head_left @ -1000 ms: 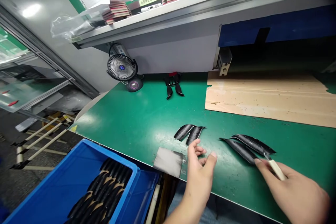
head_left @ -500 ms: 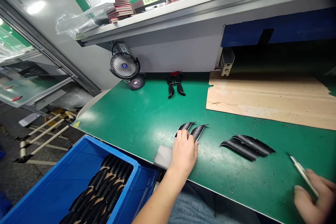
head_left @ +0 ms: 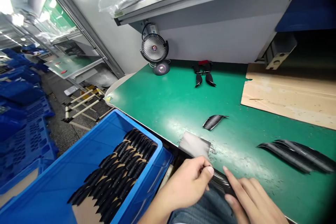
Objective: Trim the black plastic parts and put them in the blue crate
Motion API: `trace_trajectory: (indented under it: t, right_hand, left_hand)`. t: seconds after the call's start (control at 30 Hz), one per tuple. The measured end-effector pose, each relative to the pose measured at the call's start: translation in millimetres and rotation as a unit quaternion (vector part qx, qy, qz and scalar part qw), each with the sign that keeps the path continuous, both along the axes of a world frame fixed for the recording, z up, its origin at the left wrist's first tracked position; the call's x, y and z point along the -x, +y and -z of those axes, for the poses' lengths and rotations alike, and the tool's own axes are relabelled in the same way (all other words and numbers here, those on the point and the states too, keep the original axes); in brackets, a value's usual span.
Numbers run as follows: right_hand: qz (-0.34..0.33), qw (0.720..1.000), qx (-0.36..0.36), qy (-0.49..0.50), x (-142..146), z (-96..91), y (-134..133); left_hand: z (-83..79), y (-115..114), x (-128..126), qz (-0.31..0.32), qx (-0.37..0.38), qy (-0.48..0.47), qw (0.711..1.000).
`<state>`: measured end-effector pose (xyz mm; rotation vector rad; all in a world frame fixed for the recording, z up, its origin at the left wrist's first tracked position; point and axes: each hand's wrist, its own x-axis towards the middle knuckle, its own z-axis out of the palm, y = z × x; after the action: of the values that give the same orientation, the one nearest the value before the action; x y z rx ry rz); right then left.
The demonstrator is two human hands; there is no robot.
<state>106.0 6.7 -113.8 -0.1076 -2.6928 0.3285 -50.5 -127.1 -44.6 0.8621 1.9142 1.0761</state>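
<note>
My left hand [head_left: 187, 182] pinches one end of a small black curved plastic part [head_left: 221, 183] just off the near edge of the green bench [head_left: 170, 105]. My right hand [head_left: 250, 199] touches the same part with stretched fingers from the right. One more small black curved part [head_left: 213, 121] lies on the bench beyond my hands. Two long black curved strips [head_left: 296, 151] lie at the right.
A blue crate [head_left: 78, 168] with rows of several black parts stands at the lower left. A grey pad [head_left: 194, 144] hangs over the bench edge. A small fan [head_left: 154, 49], a black and red tool [head_left: 203, 73] and a cardboard sheet [head_left: 288, 92] lie farther back.
My left hand has picked one of the two small black parts off the bench and brought it over the near edge. My right hand came in to it. The view swung left.
</note>
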Motion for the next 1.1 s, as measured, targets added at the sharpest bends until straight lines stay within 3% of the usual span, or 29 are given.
trace_trajectory:
  t: [0.07,0.17,0.27,0.37,0.53,0.73,0.83,0.97,1.1]
  right_hand:
    - [0.053,0.998,-0.039,-0.006,20,3.9,-10]
    - [0.143,0.986,-0.074,-0.034,61,2.7,-24]
    - [0.187,0.977,-0.081,-0.064,87,-2.9,-35]
    - [0.189,0.975,-0.094,-0.067,84,-4.5,-42]
    - [0.180,0.976,-0.116,-0.033,82,-0.1,-50]
    - [0.060,0.984,-0.162,-0.051,88,-5.7,-45]
    - [0.041,0.980,-0.186,-0.064,87,-5.8,-47]
    - [0.033,0.985,-0.158,-0.054,88,-2.5,-50]
    - [0.075,0.989,-0.092,-0.090,93,-3.7,-47]
  left_hand:
    - [7.9,-5,20,-0.065,-0.042,0.103,0.992]
    - [18.3,-2,63,-0.210,-0.112,0.243,0.940]
    - [34.2,7,106,-0.275,-0.131,0.264,0.915]
    - [55.2,12,129,-0.326,-0.130,0.262,0.899]
    - [75.2,8,134,-0.371,-0.131,0.259,0.882]
    - [75.1,4,135,-0.390,-0.133,0.266,0.872]
    - [75.7,5,135,-0.400,-0.135,0.274,0.864]
    - [75.6,7,135,-0.406,-0.134,0.278,0.861]
    - [75.1,8,135,-0.406,-0.132,0.282,0.859]
